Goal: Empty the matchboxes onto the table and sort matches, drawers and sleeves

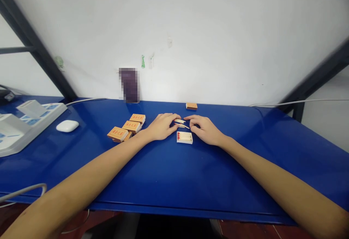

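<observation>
The left hand (164, 127), thumb and fingers apart, and right hand (207, 130), its grip unclear, are flanking loose pale wooden matches (183, 126) on the blue table (169, 181) beyond a white cardboard tray (184, 142).

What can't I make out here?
All in the head view:
Loose matches: too small to count.
Right hand: some fingertips hidden by the hand itself.
Purple panel: pixelated, details lost.
Power strip: cut off by the left edge.
Far matchbox: print too small to read.
</observation>
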Tool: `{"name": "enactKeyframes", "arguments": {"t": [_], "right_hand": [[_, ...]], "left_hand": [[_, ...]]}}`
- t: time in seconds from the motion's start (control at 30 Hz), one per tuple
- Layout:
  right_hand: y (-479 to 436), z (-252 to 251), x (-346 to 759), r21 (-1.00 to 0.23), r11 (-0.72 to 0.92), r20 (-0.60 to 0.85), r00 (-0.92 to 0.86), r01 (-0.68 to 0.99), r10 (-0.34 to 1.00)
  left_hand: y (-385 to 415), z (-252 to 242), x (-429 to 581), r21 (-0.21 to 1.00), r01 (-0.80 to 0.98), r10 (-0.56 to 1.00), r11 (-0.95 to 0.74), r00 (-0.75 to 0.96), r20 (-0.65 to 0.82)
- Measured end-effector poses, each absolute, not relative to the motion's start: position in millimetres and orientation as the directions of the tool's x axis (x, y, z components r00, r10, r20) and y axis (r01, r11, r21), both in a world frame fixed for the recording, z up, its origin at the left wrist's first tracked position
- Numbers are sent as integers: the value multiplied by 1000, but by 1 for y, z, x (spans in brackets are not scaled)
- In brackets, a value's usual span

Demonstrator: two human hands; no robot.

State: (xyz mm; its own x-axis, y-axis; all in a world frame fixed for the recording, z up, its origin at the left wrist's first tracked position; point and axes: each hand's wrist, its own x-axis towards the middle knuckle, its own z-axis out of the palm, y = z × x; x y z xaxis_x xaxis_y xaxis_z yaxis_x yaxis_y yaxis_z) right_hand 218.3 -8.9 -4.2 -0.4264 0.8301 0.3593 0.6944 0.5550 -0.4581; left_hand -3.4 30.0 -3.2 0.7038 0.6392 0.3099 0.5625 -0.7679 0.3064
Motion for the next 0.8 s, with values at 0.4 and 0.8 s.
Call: {"name": "enactKeyframes", "arguments": {"t": [0.4, 0.8], "right_hand": [[-12, -2, 216, -484, 570, 377, -430, 664, 820], [-11, -4, 217, -467, 563, 436, -376, 682, 818]], "left_hand": [[29, -3, -3, 287, 577, 644, -765, 700, 309], [30, -4, -3, 278, 585, 647, -762, 700, 302]]}}
